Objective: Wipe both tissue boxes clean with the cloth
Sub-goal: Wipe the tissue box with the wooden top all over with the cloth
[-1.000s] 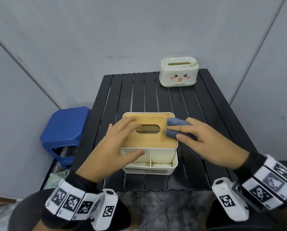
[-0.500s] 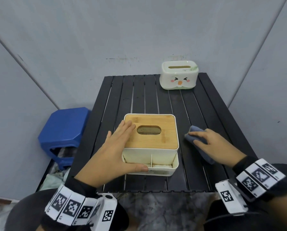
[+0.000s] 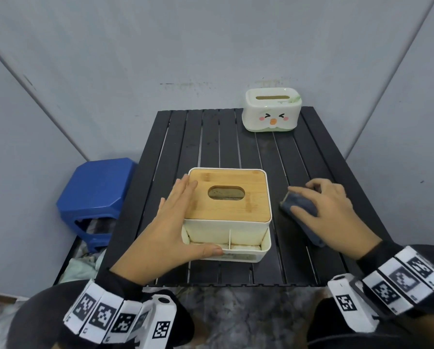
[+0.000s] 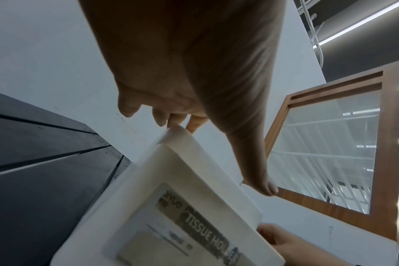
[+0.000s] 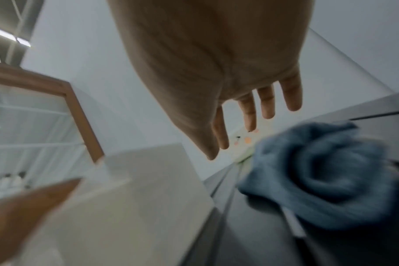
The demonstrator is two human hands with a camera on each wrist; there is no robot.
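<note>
Right now the left hand (image 3: 169, 230) braces the near cream plastic tissue box with the bamboo lid (image 3: 229, 212), which sits at the middle of the black slatted counter (image 3: 211, 147). Its fingers lie straight along the left edge of the lid, and the thumb presses the near rim of the box's front tray; the grip is spread flat against the box, not curled round it. From the left wrist view, the box's underside label and pale wall (image 4: 194, 207) show just below the thumb.

To the right of that box, the right hand (image 3: 331, 212) rests over the crumpled blue-grey cloth (image 3: 300, 205), which lies on the counter well apart from the box's right wall. In the head view the fingers arch over the cloth and touch it; in the right wrist view they hang straight above the blurred cloth (image 5: 326, 172), so I cannot tell whether the grip closes on it.

At the far right corner of the counter stands the second tissue box, white ceramic-looking with a cartoon face (image 3: 272, 110), upright and untouched. A blue plastic stool (image 3: 95, 187) stands on the floor left of the counter.
</note>
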